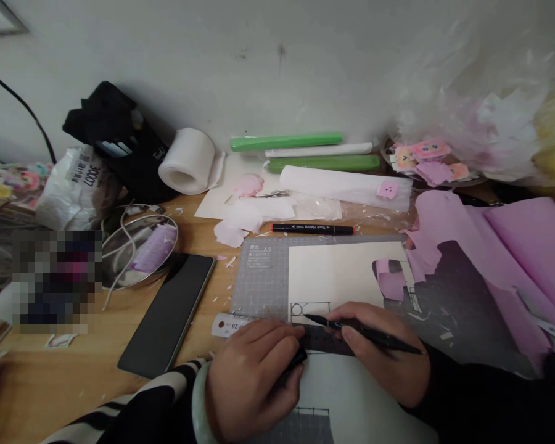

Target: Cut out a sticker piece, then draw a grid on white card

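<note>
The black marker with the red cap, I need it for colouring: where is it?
In the head view the black marker with the red cap lies flat just beyond the grey cutting mat's far edge, in front of the white paper roll.

wooden desk (65, 382); cutting mat (259, 277), phone (169, 314)

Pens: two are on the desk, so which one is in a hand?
The thin black pen, held in the right hand with its tip on the cream paper. The other, a black marker with a red cap, lies untouched above the cutting mat.

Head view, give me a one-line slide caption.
Left hand steadies a ruler while right hand draws with a pen on paper.
</note>
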Motion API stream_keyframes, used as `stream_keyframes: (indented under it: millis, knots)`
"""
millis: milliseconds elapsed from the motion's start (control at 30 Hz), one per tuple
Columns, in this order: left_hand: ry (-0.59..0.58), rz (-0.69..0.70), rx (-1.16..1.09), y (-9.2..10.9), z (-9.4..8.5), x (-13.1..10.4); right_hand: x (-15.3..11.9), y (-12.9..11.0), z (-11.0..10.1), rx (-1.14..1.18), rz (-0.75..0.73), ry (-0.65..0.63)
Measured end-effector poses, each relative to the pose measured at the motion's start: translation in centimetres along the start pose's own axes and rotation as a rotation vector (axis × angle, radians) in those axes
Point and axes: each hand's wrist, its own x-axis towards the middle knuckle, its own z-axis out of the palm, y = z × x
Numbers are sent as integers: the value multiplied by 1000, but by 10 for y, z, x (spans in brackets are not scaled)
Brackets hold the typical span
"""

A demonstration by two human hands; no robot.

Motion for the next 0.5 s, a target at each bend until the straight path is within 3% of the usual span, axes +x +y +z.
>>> stream_keyframes:
  millis: [500]
  knots:
    - [7,7,-11,0,0,1,-1,1,-2,-8,56,60]
